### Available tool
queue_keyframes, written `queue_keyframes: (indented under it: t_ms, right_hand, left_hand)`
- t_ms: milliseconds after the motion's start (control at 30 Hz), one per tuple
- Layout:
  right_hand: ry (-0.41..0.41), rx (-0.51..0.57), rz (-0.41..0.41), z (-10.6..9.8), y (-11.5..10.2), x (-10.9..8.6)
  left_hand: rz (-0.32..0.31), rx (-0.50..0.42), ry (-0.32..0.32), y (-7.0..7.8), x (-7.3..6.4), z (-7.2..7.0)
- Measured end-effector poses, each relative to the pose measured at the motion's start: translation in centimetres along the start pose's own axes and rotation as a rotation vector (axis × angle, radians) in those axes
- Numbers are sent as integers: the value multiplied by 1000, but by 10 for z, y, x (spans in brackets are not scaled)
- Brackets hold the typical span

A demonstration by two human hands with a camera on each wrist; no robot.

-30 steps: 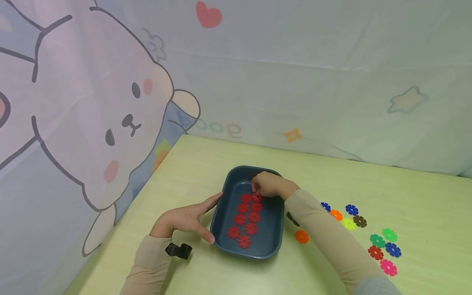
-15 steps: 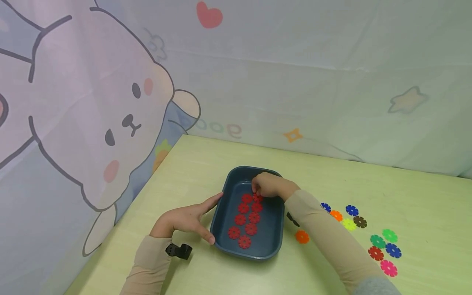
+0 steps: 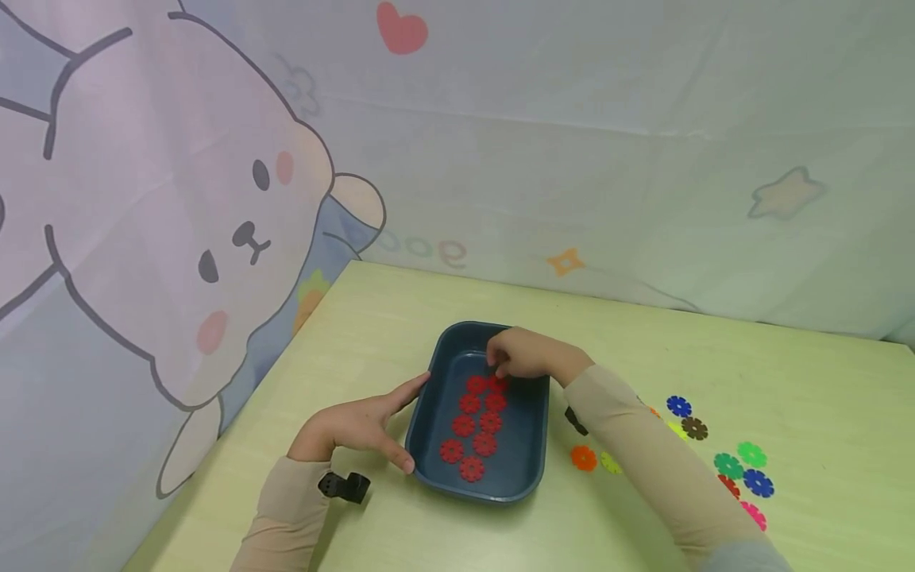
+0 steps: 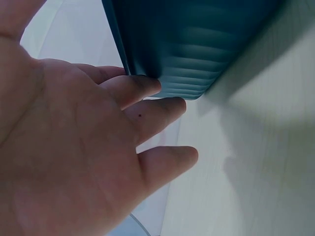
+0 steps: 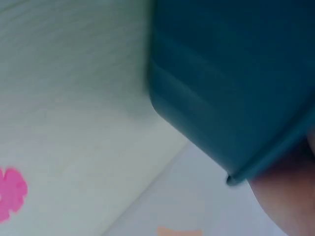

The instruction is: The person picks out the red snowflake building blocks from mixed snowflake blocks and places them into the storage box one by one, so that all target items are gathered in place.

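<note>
A dark blue plastic tray (image 3: 525,461) stands on the table, with several red snowflake building discs (image 3: 472,469) lying in two rough columns inside. My left hand (image 3: 360,425) rests against the tray's left side, thumb and fingers spread; in the left wrist view its fingers touch the outer wall. Over the tray's far right part is my right hand (image 3: 525,353), fingers loosely bent just above the topmost right red disc (image 3: 498,385), which they partly cover. No disc shows between those fingers. The right wrist view is blurred and shows mostly the tray's outer wall (image 5: 221,88).
Right of the tray lie several loose discs: an orange disc (image 3: 583,458), a yellow disc (image 3: 611,462), a brown disc (image 3: 694,428), blue ones, green ones and a pink disc (image 3: 753,515). My right forearm hides some. A printed cloth (image 3: 608,159) hangs behind the table.
My right hand and forearm have shifted slightly right, and the fingers have come away from the red disc they held, which lies with the others. The left hand has stayed against the tray.
</note>
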State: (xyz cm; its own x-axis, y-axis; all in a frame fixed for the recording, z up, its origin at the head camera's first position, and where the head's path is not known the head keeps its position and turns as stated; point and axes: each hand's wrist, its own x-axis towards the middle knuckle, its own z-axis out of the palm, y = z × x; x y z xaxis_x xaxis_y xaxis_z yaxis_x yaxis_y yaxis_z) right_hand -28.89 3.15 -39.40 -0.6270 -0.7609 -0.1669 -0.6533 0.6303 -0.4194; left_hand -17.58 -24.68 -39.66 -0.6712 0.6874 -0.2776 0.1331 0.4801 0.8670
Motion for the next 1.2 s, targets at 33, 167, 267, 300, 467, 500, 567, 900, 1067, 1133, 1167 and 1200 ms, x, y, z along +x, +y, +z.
queue_keyframes:
  t_ms: [33, 167, 267, 300, 467, 500, 567, 900, 1067, 1133, 1167, 1200]
  right_hand:
    - [7, 12, -8, -2, 0, -3]
    - [40, 42, -49, -12, -1, -18]
    - [71, 60, -77, -16, 1, -31]
    - [79, 63, -86, -18, 2, -36]
    - [102, 97, -95, -23, 4, -64]
    - [102, 104, -90, -24, 4, -71]
    - [107, 112, -87, -25, 5, -83]
    - [140, 125, -110, -12, 19, -135]
    - [185, 120, -92, -5, 26, -161]
    - [203, 113, -84, -3, 28, -171]
    - [211, 106, -75, -1, 29, -176]
    - [220, 96, -68, 0, 31, -180]
  left_hand:
    - [0, 1, -1, 0, 0, 0]
    - [2, 3, -5, -1, 0, 0]
    - [2, 8, -3, -1, 0, 0]
    - [1, 9, -3, -1, 0, 0]
    - [-3, 0, 0, 0, 0, 0]
    - [-4, -2, 0, 0, 0, 0]
    - [-5, -4, 2, 0, 0, 0]
    - [-1, -12, -2, 0, -1, -1]
    - [2, -21, -3, -2, -1, -1]
    - [1, -22, -1, -2, -1, -1]
    - [1, -20, 0, -2, -1, -1]
    - [2, -19, -1, -2, -1, -1]
